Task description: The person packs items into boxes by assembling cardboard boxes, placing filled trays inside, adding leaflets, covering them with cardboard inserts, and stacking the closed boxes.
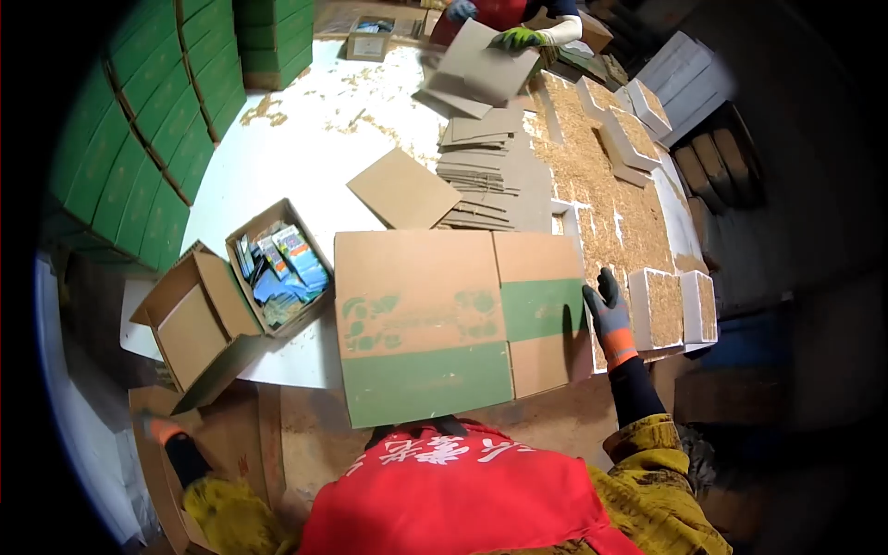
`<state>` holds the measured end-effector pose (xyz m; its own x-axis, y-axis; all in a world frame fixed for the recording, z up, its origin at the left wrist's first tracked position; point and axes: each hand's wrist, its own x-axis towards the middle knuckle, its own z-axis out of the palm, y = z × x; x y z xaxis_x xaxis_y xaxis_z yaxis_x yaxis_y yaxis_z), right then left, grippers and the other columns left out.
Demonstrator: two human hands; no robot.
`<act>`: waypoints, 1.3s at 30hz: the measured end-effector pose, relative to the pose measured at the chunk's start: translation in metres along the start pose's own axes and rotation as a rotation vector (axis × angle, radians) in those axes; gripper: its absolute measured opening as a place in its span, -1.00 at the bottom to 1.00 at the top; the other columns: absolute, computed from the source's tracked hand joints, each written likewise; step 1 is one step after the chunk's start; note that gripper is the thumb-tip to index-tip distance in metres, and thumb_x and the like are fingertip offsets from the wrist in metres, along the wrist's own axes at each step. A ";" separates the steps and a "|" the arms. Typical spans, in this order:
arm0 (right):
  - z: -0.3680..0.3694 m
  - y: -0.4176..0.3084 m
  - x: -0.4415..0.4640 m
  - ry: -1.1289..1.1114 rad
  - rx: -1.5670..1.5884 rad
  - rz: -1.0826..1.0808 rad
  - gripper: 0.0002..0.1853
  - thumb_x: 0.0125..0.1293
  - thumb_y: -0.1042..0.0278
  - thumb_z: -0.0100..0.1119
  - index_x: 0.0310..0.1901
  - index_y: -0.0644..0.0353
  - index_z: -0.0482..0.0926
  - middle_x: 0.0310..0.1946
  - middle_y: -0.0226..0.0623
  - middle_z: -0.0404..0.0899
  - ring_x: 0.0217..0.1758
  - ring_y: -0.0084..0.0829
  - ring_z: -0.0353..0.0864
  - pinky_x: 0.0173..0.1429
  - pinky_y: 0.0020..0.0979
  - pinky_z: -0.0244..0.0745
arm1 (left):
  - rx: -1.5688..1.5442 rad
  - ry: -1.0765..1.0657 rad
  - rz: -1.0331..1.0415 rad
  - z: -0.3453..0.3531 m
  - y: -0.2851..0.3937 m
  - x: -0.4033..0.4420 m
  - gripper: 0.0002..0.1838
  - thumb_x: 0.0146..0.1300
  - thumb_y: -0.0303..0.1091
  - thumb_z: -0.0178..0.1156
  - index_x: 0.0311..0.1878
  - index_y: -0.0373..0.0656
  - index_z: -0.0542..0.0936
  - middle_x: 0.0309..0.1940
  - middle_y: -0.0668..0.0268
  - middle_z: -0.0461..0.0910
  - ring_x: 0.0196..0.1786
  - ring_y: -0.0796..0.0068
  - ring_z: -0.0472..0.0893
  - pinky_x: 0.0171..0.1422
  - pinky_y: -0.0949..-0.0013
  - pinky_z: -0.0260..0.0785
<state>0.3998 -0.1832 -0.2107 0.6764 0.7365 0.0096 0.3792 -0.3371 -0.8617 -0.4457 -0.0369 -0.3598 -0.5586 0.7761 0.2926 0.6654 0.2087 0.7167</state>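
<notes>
A flattened brown and green carton point(421, 314) lies in front of me, its near edge close to my red apron point(453, 490). At its right edge is my right hand point(608, 319), in a dark glove with an orange cuff. The visible fingers are stretched forward and apart; whether they press on the carton is unclear. Low on the left, my left hand point(165, 428) is smeared by motion beside brown cardboard point(245, 435), and its fingers cannot be made out. Near it stands an opened carton point(199, 319), next to a box of blue packets point(284, 268).
Green cartons point(139, 139) are stacked at left. Brown cardboard sheets point(481, 185) lie mid-table. White trays point(655, 310) of tan grainy material line the right, with more material point(592, 139) spread behind. Across the table, another person's gloved hand point(518, 38) touches a grey-brown sheet point(486, 65).
</notes>
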 end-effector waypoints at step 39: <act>-0.100 -0.178 -0.047 -0.029 -0.364 -1.312 -0.30 0.20 -0.06 0.14 0.34 0.06 0.25 0.37 -0.06 0.18 0.48 0.01 0.03 0.54 0.08 -0.24 | 0.107 -1.508 0.720 -0.031 0.680 -0.208 -0.70 0.20 -0.39 0.30 -0.01 -0.27 0.63 -0.26 0.35 0.69 -0.22 0.66 0.57 -0.10 0.53 0.45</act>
<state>0.3639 -0.2161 -0.0068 -0.3185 0.6426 0.6968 0.8743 0.4832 -0.0460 0.1073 -0.0749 0.0866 0.7564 0.5499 -0.3542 0.6207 -0.4326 0.6539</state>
